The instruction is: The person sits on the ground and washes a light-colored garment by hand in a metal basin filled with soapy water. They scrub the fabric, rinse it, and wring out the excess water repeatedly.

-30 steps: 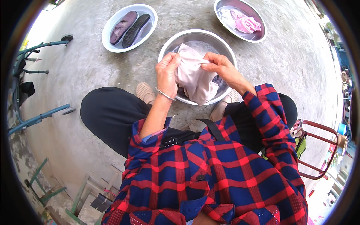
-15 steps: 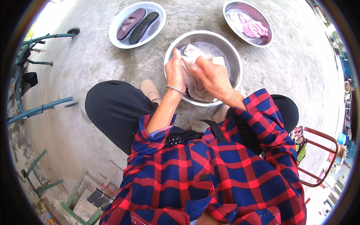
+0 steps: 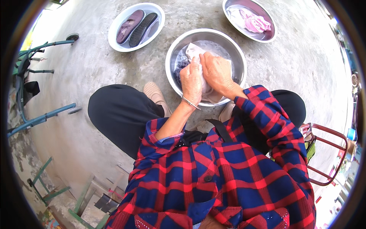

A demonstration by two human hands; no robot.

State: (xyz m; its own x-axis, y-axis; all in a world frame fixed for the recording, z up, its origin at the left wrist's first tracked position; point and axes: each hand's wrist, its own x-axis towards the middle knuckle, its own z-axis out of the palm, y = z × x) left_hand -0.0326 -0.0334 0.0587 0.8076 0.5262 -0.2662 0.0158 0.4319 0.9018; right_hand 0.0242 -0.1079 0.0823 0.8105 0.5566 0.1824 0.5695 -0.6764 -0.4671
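Left hand [image 3: 191, 81], right hand [image 3: 215, 71]: both grips closed on pale cloth [image 3: 194, 51] in steel basin [image 3: 173, 57]; concrete floor [image 3: 95, 65], outdoors.

A pale, whitish cloth [image 3: 198, 57] was bunched up wet under both my palms, its crumpled folds pressed between my left hand [image 3: 191, 79] and my right hand [image 3: 216, 71], with one loose corner poking out just beyond my fingertips. A darker, bluish piece of fabric [image 3: 182, 65] lay soaking just to the left of my left hand. All of it sat in a round, shiny metal basin [image 3: 173, 53] holding soapy water, directly beneath my hands, the near rim just below my wrists and the far rim well past my fingers.
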